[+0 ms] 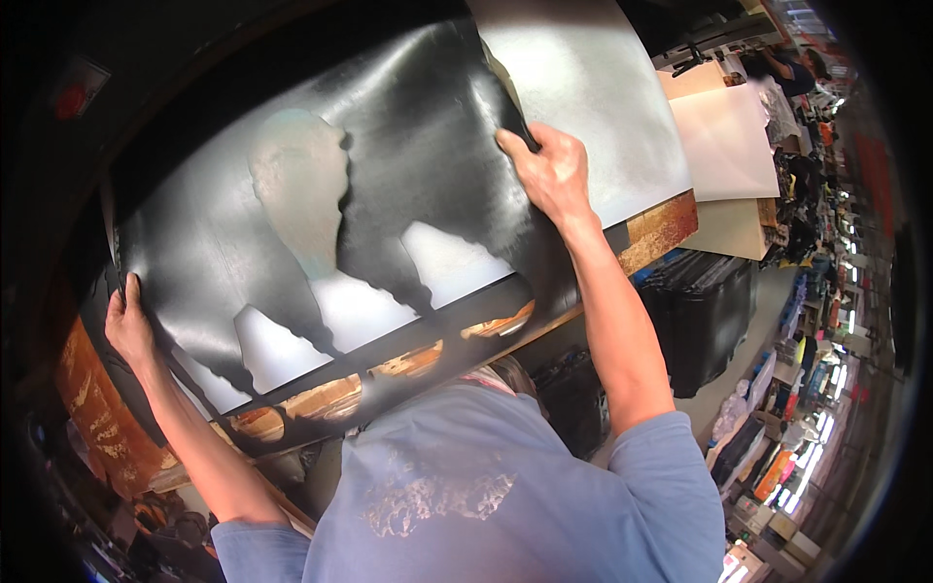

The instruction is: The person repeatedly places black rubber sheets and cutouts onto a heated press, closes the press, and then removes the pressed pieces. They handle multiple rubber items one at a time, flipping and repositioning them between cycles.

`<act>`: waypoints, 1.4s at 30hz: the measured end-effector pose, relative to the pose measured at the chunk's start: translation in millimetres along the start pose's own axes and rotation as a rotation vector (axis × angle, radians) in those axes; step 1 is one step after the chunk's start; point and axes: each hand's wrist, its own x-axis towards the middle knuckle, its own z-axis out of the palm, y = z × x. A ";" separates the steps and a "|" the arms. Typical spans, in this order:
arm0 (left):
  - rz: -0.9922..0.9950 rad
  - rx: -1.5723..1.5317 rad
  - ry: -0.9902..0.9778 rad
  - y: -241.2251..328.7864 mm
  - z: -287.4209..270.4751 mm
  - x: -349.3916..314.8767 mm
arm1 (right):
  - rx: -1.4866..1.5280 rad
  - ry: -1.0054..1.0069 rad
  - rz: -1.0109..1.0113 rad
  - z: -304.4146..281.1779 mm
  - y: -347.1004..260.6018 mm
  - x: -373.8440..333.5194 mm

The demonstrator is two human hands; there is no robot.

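A large, glossy black sheet [418,175], like leather or rubber, stretches between my hands, with jagged notches along its near side. In its middle is a rounded grey patch [301,180]; I cannot tell whether this is a hole. My left hand [129,325] grips the sheet's left edge, thumb upward, its other fingers partly hidden. At the right edge, my right hand [554,170] is closed on the sheet, fingers curled round a fold. Through the notches shows a pale board [369,316] under the sheet.
A worn wooden table edge [671,228] runs beneath the board. Pale sheets [724,136] lie to the right, above a stack of black material [700,301] beside the table. Farther right, shelves or benches hold many mixed goods, and another person [795,73] is at the far right.
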 end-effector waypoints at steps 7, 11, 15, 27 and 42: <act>0.160 0.487 0.117 43.7 23.3 41.0 | -0.143 -0.012 -0.122 30.9 -19.1 66.2; 0.569 0.436 0.294 61.2 63.8 -36.0 | -0.062 0.095 -0.423 46.2 -66.6 22.0; 0.636 0.595 0.128 62.4 105.7 -84.2 | -0.036 -0.267 -0.439 118.7 -159.6 -45.7; 0.580 0.527 0.143 67.9 105.1 -87.9 | -0.072 -0.156 -0.451 134.7 -150.3 -5.1; 0.546 0.522 0.130 64.4 102.2 -85.4 | -0.081 -0.086 -0.520 10.2 -6.9 -22.7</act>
